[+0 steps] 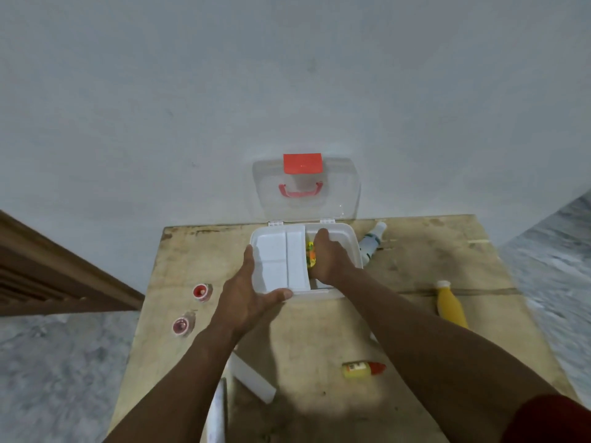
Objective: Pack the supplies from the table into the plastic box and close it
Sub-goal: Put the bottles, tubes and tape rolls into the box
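The white plastic box (350, 239) stands open at the far middle of the wooden table (415, 270), its clear lid (339, 193) with a red latch and handle leaning on the wall. A white divided tray (278, 257) fills the box's left half. My left hand (246, 298) grips the box's front left corner, thumb on the rim. My right hand (326, 257) reaches down into the right half, beside a yellow-orange packet (310, 254); its fingers are hidden, so what it holds is unclear.
A white spray bottle (371, 243) lies right of the box. A yellow bottle (449, 303) sits further right, a small yellow tube with red cap (363, 369) near the front. Two small red-topped jars (201, 292) (181, 326) stand at left. White boxes (252, 377) lie under my left forearm.
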A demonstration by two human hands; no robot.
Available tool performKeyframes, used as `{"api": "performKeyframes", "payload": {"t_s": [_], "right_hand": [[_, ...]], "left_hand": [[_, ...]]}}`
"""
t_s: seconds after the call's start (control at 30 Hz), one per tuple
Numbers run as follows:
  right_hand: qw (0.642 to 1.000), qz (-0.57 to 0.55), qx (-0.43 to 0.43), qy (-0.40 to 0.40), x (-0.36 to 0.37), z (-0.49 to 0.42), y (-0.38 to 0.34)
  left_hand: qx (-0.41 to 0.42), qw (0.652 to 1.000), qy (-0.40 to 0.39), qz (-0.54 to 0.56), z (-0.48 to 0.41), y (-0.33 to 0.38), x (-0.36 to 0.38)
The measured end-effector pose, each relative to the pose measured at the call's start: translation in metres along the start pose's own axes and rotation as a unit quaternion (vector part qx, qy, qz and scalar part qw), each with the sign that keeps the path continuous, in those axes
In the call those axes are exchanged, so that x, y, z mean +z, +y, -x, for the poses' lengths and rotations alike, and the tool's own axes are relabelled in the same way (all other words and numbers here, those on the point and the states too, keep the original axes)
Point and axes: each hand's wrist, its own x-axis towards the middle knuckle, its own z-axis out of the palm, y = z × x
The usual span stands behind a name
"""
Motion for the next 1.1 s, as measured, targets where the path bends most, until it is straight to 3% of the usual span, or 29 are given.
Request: {"api": "performKeyframes", "payload": {"t_s": [0.13, 0.33, 0.43, 0.73, 1.1], "right_hand": [[0.999, 0.016, -0.039, 0.029, -0.003, 0.013, 0.005], [0.973, -0.027, -0.112, 0.2, -0.013, 0.065, 0.015], [0.964, -0.028, -0.096, 0.248, -0.013, 0.098, 0.023], [0.981, 0.05, 0.042, 0.184, 0.014, 0.188, 0.089], [0.952, 0.204, 0.179, 0.143, 0.003, 0.24, 0.186]], "left_hand": [[-0.009, 0.999, -0.013, -0.031, -0.001, -0.001, -0.003], [-0.024, 0.997, -0.022, -0.067, -0.003, -0.005, -0.002], [-0.025, 0.996, -0.028, -0.076, -0.001, -0.003, -0.004], [-0.024, 0.995, -0.046, -0.082, -0.002, -0.006, -0.007], [-0.05, 0.993, -0.049, -0.092, -0.003, 0.005, -0.007]]}}
